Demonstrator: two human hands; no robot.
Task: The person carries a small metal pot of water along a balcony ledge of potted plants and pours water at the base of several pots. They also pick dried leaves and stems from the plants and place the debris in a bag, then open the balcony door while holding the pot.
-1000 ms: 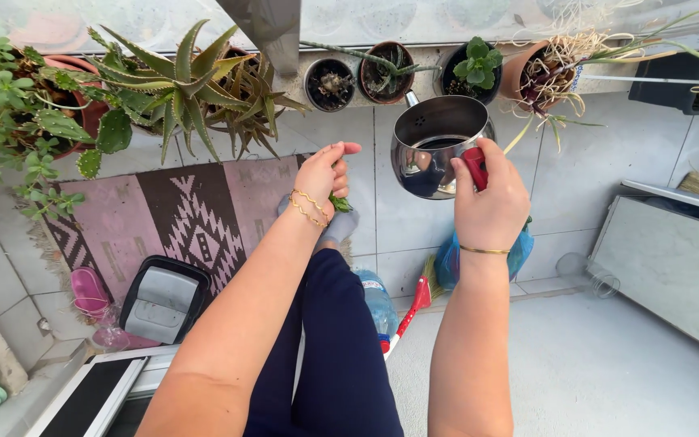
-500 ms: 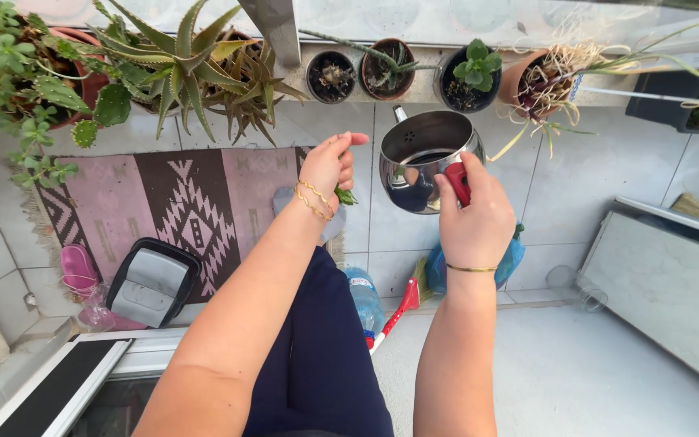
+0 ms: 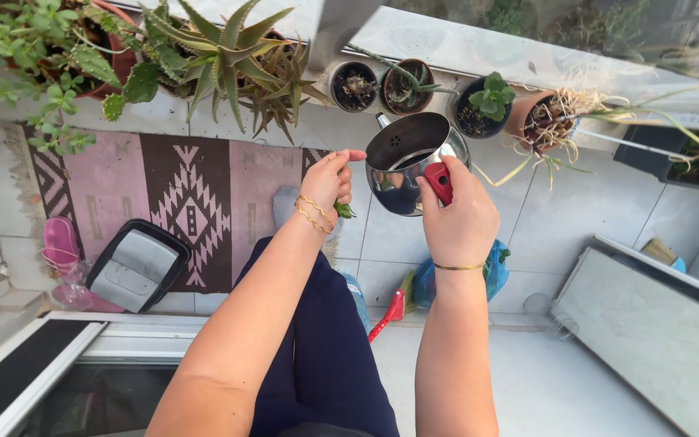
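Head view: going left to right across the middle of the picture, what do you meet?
Pink slipper → black-framed grey tray → patterned rug → left hand → steel pot → right hand → grey slab.

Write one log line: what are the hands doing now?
right hand: holds steel kettle by red handle | left hand: pinches green leaf bit | ahead: potted plants
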